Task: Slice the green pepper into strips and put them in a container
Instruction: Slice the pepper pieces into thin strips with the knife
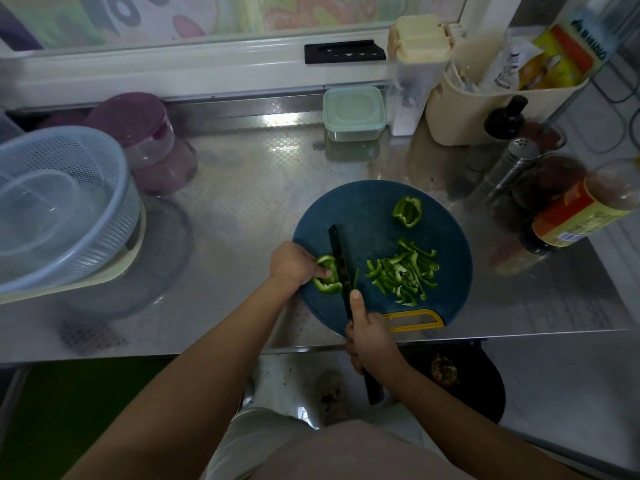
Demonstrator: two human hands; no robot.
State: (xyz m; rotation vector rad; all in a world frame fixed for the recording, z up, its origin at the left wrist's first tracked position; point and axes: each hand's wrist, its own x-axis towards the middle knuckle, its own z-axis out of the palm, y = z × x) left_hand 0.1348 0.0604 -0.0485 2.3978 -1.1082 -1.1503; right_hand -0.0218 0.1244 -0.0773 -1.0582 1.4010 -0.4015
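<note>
A round dark blue cutting board (363, 209) with a yellow handle lies on the steel counter. My left hand (294, 263) holds a green pepper piece (327, 284) down on the board's left side, fingers curled on it. My right hand (367, 332) grips a black knife (341, 258), its blade standing against the pepper piece. A pile of green pepper strips (403, 271) lies to the right of the blade. Another uncut pepper piece (408, 211) sits at the board's far right. A lidded pale green container (354, 112) stands at the back.
A blue colander (62, 209) holding a clear bowl sits at the left, purple-lidded jars (145, 133) behind it. Sauce bottles (571, 216), a metal shaker (509, 164) and a beige caddy (460, 109) crowd the right. The counter edge (207, 351) runs just below the board.
</note>
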